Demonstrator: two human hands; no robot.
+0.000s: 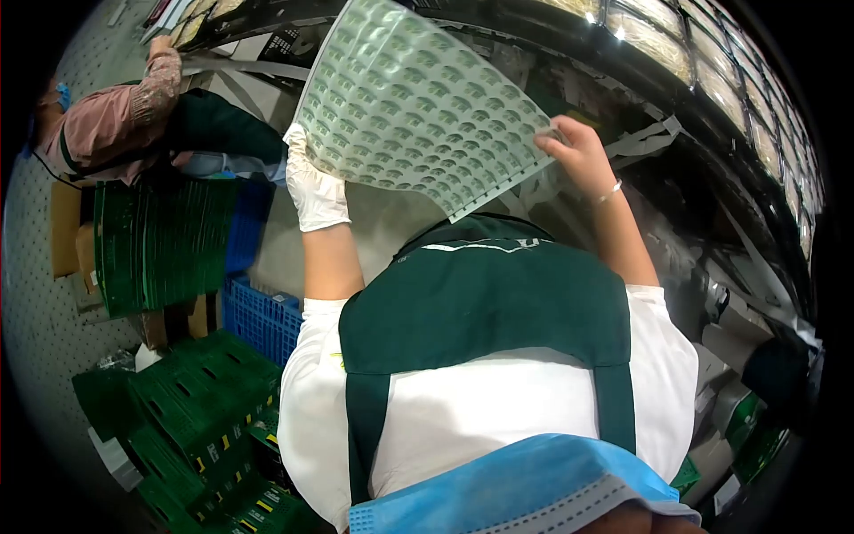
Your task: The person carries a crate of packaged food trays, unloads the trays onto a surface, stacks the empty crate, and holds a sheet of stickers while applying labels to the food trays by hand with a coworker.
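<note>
A large sheet of printed labels (409,102), pale green with rows of repeated dark marks, is held up in front of my chest. My left hand (316,182), in a white glove, grips its lower left edge. Bare and with a thin bracelet at the wrist, my right hand (576,153) pinches the right corner between thumb and fingers. The sheet bends a little, and its lower corner hangs near my dark green apron (489,311).
Packed trays (654,40) lie along the black-edged line at the top right. A co-worker (116,133) is at the upper left. Green crates (165,240) and a blue crate (258,316) stand at the left, with more green crates (205,392) below.
</note>
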